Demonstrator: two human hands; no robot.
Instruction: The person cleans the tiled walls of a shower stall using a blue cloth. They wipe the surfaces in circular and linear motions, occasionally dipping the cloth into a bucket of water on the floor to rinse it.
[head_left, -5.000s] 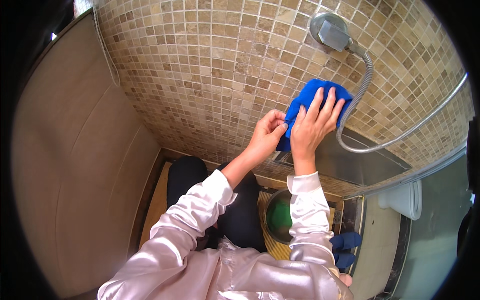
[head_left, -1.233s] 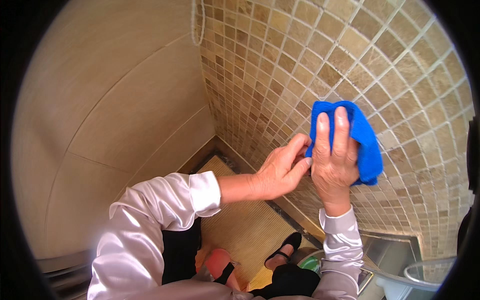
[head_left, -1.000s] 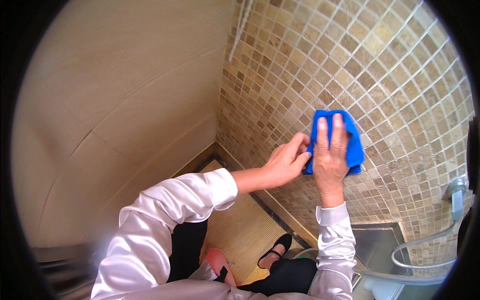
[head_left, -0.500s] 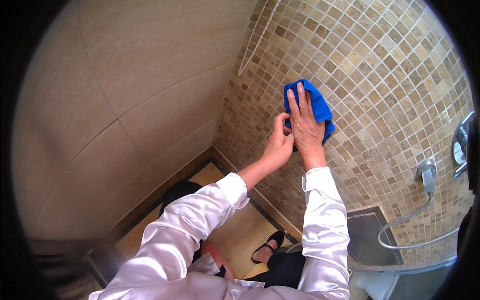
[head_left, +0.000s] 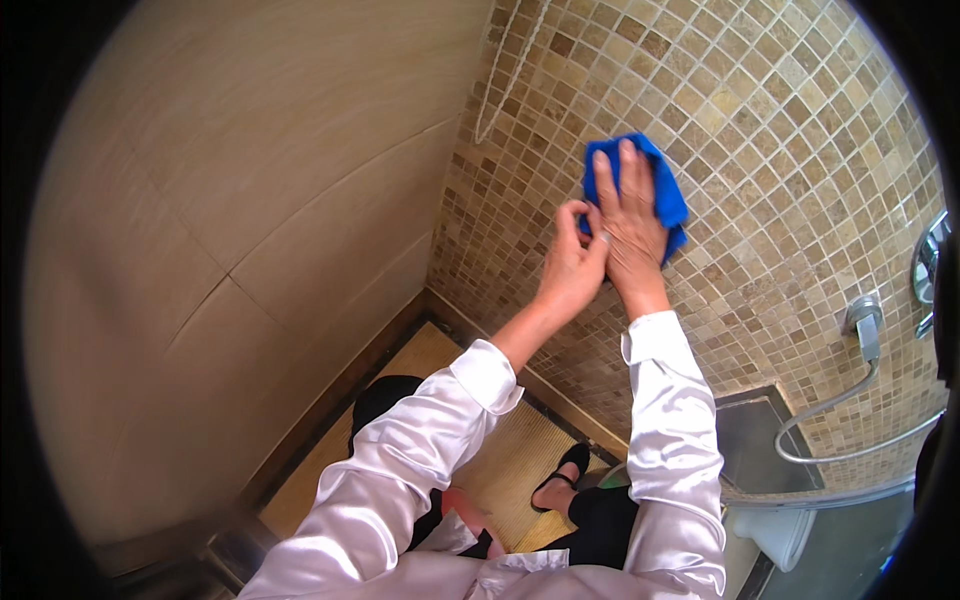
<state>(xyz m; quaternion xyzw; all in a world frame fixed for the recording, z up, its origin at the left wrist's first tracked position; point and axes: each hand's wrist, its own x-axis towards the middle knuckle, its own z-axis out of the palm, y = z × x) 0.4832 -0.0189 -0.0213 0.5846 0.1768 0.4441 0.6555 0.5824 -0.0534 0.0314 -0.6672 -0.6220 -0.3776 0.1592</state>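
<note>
A folded blue cloth (head_left: 672, 205) lies against the mosaic-tiled wall (head_left: 760, 180). My right hand (head_left: 632, 225) presses it there, palm down, with the long fingers stretched upward over the fabric. Close against the thumb side of that hand is my left hand (head_left: 577, 262). Its fingers are bent into a pinch at the cloth's left edge; what is between the fingertips, if anything, is hidden.
A white cord (head_left: 508, 85) hangs near the wall corner. Large beige tiles (head_left: 300, 180) cover the left wall. To the right are a chrome tap (head_left: 930, 262), a hose holder (head_left: 863, 318) with its hose (head_left: 825, 408), and a grey panel (head_left: 765, 445). A ribbed mat (head_left: 490, 470) lies below.
Both hands and the blue cloth have slid up and slightly to the right along the mosaic wall. The view has shifted a little too.
</note>
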